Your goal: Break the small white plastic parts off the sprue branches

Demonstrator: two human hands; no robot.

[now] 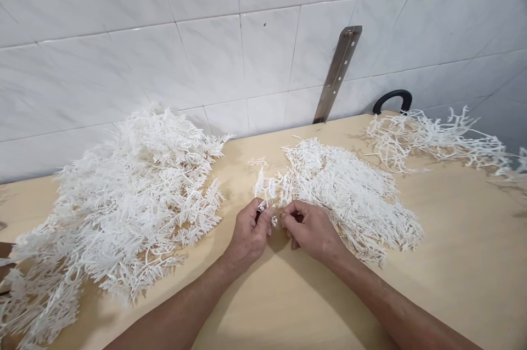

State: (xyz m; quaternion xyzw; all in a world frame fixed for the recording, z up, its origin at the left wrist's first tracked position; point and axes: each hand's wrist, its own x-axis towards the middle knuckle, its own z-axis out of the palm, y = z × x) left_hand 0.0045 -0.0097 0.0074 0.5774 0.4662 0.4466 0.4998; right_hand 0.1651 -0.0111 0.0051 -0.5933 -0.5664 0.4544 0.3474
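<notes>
Between thumb and fingers, my left hand (250, 232) pinches a small white branched plastic sprig (268, 188) that stands up in front of it. My right hand (312, 229) is beside it, thumb and fingertips pressed together near the sprig's right side; whatever is between them is too small to make out. Close behind my right hand lies a flat pile of thin white sprigs (349, 193). To the left of my hands is a larger, fluffy heap of white branched pieces (144, 191).
Bare white branching stems (440, 139) lie at the back right of the wooden table (263, 306). Behind them a black curved handle (393, 99) stands by the tiled wall. A metal strip (338, 73) leans there. A dark object shows at the left edge.
</notes>
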